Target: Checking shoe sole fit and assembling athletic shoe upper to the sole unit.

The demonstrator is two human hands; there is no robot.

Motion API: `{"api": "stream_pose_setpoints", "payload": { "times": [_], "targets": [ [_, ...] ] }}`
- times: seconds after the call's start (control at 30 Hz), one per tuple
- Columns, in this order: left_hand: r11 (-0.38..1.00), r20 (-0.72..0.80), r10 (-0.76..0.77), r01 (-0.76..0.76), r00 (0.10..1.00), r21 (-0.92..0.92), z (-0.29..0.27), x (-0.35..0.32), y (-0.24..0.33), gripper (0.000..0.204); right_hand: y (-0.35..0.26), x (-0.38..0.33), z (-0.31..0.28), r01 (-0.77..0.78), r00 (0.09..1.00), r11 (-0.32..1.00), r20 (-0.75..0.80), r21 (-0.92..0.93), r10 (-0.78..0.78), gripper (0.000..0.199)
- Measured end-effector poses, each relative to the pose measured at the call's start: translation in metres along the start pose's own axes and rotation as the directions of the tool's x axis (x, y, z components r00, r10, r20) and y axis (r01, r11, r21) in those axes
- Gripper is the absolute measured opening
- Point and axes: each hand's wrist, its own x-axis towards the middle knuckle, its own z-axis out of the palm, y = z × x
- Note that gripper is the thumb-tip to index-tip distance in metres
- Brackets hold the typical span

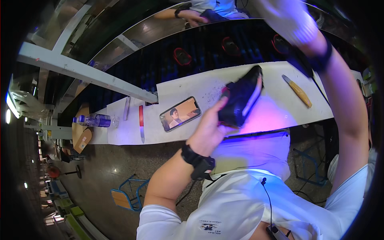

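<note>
My left hand (210, 130) is closed around a black shoe (241, 98), holding it tilted over the white-covered bench (168, 90). A pale strip runs along one side of the shoe. Up at the far right, my right hand (289, 22), in a white glove, reaches out past the bench; motion smears its fingers, and what they hold, if anything, cannot be made out. A wooden-handled knife (297, 91) lies to the right of the shoe. Left of it lie a phone (180, 114) with its screen lit and a red-handled knife (141, 124).
Beyond the bench runs a dark conveyor (140, 66) carrying several red-edged dark shoes (182, 56). A white metal beam (88, 72) crosses at left, above plastic bottles (96, 120). Across the conveyor, another person's hand (193, 18) touches something dark. A blue-framed stool (128, 196) stands below.
</note>
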Motion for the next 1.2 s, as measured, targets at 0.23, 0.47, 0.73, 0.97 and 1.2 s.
{"api": "stream_pose_setpoints", "payload": {
  "times": [0.23, 0.47, 0.73, 0.97, 1.2],
  "targets": [
    [-0.236, 0.577, 0.625, -0.577, 0.526, 0.782, -0.019, 0.058, -0.01, 0.038, -0.067, -0.17, -0.262, -0.693, 0.678, 0.586, 0.101, 0.42, 0.728, 0.045],
    [-0.506, 0.421, 0.123, -0.308, 0.899, 0.806, 0.092, 0.083, -0.004, 0.047, -0.127, -0.19, -0.183, -0.921, 0.356, 0.298, 0.232, 0.249, 0.905, 0.036],
    [-0.239, 0.825, 0.515, -0.885, 0.232, 0.399, 0.069, 0.016, -0.023, 0.051, -0.167, -0.229, -0.15, -0.759, 0.251, 0.099, 0.149, 0.644, 0.956, 0.063],
    [-0.176, 0.79, 0.593, -0.933, 0.154, 0.314, 0.056, -0.02, -0.043, 0.045, -0.173, -0.165, -0.148, -0.746, 0.405, 0.017, 0.434, 0.665, 0.805, 0.045],
    [-0.183, 0.821, 0.491, -0.887, 0.291, 0.423, 0.042, -0.05, -0.045, 0.025, -0.198, -0.176, -0.119, -0.607, 0.26, -0.335, 0.579, 0.72, 0.773, 0.031]
  ]
}}
